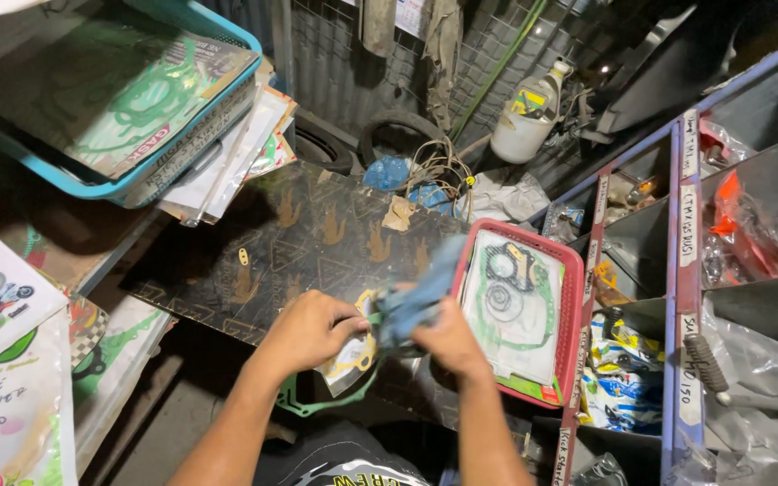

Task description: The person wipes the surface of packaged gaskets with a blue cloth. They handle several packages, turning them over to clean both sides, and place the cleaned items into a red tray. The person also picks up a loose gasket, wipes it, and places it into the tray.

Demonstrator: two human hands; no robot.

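At the far left edge, flat plastic packets [11, 396] of gaskets are leaning in a stack, with handwritten labels on them. Above them, a blue basket [150, 171] is sitting tilted on a shelf, holding more packaged gasket sheets [128, 108], and loose packets are sticking out beneath its right corner.

In the middle, a dark patterned board [299, 243] is serving as the worktop. The person is working at its near edge. The left hand [310, 331] is gripping a clear packet [353, 355] that has a gasket inside, fingers curled over its left side; a green gasket [312, 402] is hanging below it, past the board's near edge. The right hand [447, 340] is clenching a blue cloth [416, 301] and is pressing it against the same packet, so both hands are meeting over it.

Just to the right, a red basket [574, 297] is resting at the right edge of the board, holding a bagged gasket set [511, 301].

Beyond the far edge, a tyre [398, 135], a tangle of wires [438, 166] and a white jug [529, 117] are lying against a corrugated wall.

At the far right, a shelf unit [682, 297] with labelled compartments is holding bagged parts, including orange pieces [740, 225] and a dark spring [706, 362].
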